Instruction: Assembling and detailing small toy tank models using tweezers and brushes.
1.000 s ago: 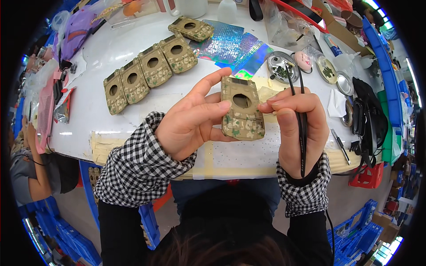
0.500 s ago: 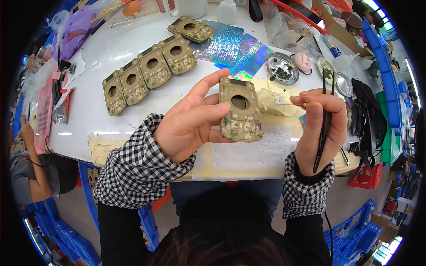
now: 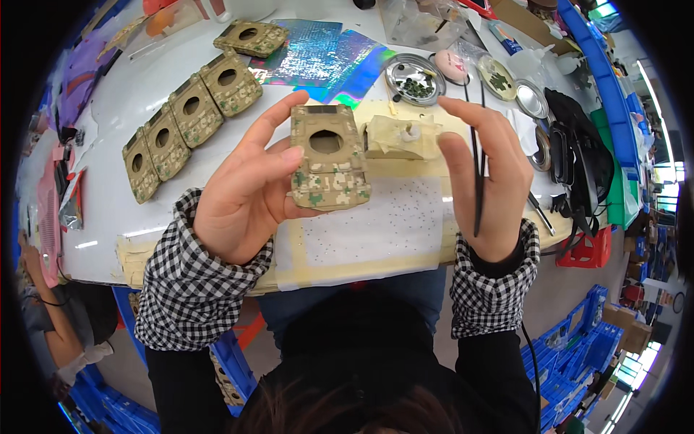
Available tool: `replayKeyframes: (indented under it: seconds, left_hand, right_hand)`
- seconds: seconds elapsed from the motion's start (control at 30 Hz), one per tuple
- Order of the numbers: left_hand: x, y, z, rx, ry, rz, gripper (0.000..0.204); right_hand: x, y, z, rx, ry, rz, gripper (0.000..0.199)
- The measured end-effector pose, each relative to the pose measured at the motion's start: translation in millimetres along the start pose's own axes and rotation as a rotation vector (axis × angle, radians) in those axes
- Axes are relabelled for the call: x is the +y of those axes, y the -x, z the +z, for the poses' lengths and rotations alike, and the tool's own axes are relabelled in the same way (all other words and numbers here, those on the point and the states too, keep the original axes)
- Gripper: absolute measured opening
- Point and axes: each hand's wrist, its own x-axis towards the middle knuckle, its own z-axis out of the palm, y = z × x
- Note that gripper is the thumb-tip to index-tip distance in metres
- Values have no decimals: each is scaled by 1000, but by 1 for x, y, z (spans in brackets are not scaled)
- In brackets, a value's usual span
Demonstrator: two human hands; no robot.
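Note:
My left hand (image 3: 242,184) holds a camouflage model tank hull (image 3: 331,189) with a round hole in its top. The thumb lies on its left side, and the index finger is stretched out past the far edge. To the right, my right hand (image 3: 499,173) keeps black tweezers (image 3: 478,199) upright in its grip, while thumb and index finger stand wide apart. Between the hands lies a block wrapped in cream tape (image 3: 387,145), with a small white blob (image 3: 410,133) on top. In front, a white sheet (image 3: 347,249) carries many tiny specks.
Several similar hulls (image 3: 191,108) stand in a row at left; another hull (image 3: 246,43) lies behind them. Shiny holographic sheets (image 3: 303,54) are at the back. A round tin (image 3: 387,78) holds dark green bits. A black bag (image 3: 578,145) lies right; another person's arm (image 3: 58,318) shows far left.
The whole scene has shifted leftward in the picture. My right thumb and index finger have parted, and the thin stick they pinched no longer shows there. My left hand still holds the hull.

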Motion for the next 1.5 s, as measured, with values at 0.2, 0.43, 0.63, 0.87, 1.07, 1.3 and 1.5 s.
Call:
replayKeyframes:
  seconds: [0.2, 0.43, 0.63, 0.87, 1.07, 1.3, 1.5]
  left_hand:
    - [-3, -1, 0, 10, 2, 22, 67]
    - [-4, -2, -2, 29, 26, 13, 67]
    - [-3, -2, 2, 73, -14, 3, 66]
    - [-3, -3, 0, 55, 0, -12, 65]
    - [-2, -3, -1, 46, 2, -15, 65]
    - [-2, -3, -1, 40, -4, -23, 65]
    - [-2, -3, -1, 38, -9, -14, 65]
  right_hand:
    - [6, 35, -40, -52, -235, 215, 62]
    - [2, 81, -53, -88, -344, 475, 46]
    - [14, 96, -64, -141, -441, 416, 22]
    - [8, 110, -61, -154, -681, 711, 15]
    - [6, 113, -54, -221, -614, 697, 12]
    - [1, 105, -47, -153, -763, 687, 9]
    - [11, 102, -40, -258, -659, 424, 10]
